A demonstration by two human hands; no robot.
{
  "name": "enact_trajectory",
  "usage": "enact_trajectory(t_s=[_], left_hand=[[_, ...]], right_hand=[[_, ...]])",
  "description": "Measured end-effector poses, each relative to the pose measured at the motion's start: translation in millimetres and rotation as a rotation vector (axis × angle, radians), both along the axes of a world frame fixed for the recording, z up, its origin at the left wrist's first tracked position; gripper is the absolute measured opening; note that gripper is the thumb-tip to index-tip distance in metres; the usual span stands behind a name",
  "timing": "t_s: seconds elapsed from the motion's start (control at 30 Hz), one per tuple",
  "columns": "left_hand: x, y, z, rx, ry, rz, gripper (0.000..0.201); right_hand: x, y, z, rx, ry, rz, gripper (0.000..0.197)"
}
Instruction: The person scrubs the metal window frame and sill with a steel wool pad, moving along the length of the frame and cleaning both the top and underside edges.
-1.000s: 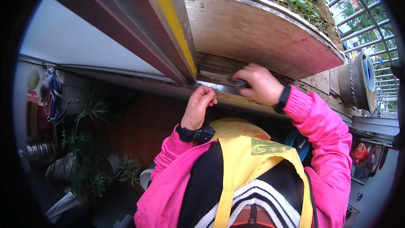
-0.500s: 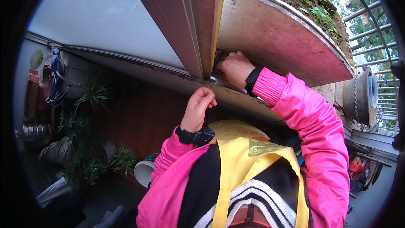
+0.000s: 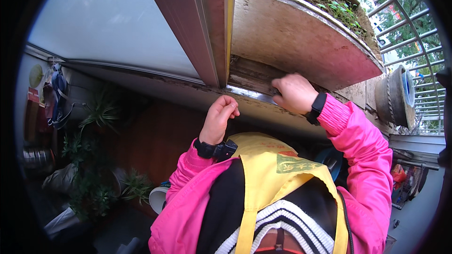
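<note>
My right hand (image 3: 295,94) is closed over the window track (image 3: 256,77), fingers bent down toward the sill. A dark bit shows under its fingertips, too little to tell what it is. The dirty brown track runs between the window frame (image 3: 207,23) and a large planter (image 3: 292,28) with a curved, stained side. My left hand (image 3: 218,120) hangs apart from the sill, on the room side, in front of the yellow apron (image 3: 263,160). Its fingers are curled against the thumb, and nothing shows in them.
Soil and green seedlings (image 3: 339,11) fill the planter. Metal bars (image 3: 409,28) stand beyond it. A round pot (image 3: 395,96) sits at the right end of the sill. Frosted glass (image 3: 113,19) is at upper left. Houseplants (image 3: 94,160) and a white bucket (image 3: 157,200) are below left.
My right hand has slid to the right along the track, away from the window frame, uncovering the track's left part. My left hand stays curled in nearly the same place.
</note>
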State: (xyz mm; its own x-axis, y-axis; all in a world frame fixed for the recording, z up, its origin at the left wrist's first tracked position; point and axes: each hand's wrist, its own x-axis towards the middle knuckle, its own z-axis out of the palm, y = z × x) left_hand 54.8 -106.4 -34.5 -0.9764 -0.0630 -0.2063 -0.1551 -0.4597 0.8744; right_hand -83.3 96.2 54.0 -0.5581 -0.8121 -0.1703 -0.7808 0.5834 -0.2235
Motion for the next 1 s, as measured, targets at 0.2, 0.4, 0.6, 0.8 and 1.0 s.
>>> enact_trajectory(t_s=[0.2,0.4,0.6,0.8,1.0], left_hand=[[1.4,-7.2,3.5,-0.026,-0.019,0.009,0.009],[10.4,-14.1,1.4,-0.011,-0.038,0.048,0.009],[10.1,-12.5,3.9,0.015,-0.037,0.067,0.008],[1.0,-11.4,6.7,0.001,-0.004,0.037,0.008],[-2.4,-13.4,2.6,0.005,-0.021,0.019,0.007]], right_hand=[[-16.0,-58.4,-17.5,-0.189,-0.122,0.078,0.029],[-29.6,-92.3,-37.4,0.047,-0.259,0.079,0.036],[-32.4,-90.2,-41.0,0.069,-0.163,0.142,0.033],[-24.2,-33.3,-25.0,0.158,-0.127,0.122,0.027],[-20.3,17.5,-0.7,0.304,-0.108,0.100,0.023]])
